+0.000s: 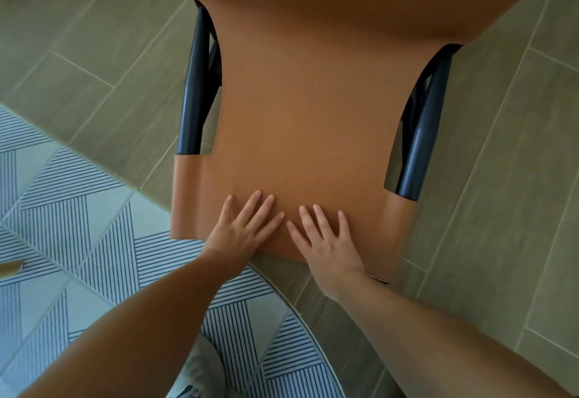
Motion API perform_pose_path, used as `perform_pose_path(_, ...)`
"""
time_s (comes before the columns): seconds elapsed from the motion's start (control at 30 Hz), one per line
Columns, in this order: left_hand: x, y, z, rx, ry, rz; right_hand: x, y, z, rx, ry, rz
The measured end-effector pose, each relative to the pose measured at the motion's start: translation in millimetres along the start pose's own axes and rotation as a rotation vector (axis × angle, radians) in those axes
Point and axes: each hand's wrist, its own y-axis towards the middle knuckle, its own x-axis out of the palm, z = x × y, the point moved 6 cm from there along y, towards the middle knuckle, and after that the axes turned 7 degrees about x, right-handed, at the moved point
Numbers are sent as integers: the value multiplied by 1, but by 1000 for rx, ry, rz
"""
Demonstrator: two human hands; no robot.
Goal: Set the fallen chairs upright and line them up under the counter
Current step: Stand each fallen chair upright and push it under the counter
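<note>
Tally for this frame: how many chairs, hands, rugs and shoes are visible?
Chair, tan with dark frame: 1
Hands, left hand and right hand, flat on the chair: 2
Striped rug: 1
Shoe: 1
Total: 5

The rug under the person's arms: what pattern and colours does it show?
The rug has dark blue stripes on white, in angled geometric blocks; head view.

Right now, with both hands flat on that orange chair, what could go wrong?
1. The left hand and right hand lie flat on the smooth orange leather chair back, gripping nothing, so they might slip if they push.
2. The chair's near edge hangs over the striped blue-and-white rug; a leg could perhaps catch its border.
3. The grey shoe is close below, so the chair might bump it.
</note>
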Motion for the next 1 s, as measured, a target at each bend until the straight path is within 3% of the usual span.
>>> perform_pose_path(1.0,-18,-3,-2,38,-35,-71,-11,-2,-9,29,42,33)
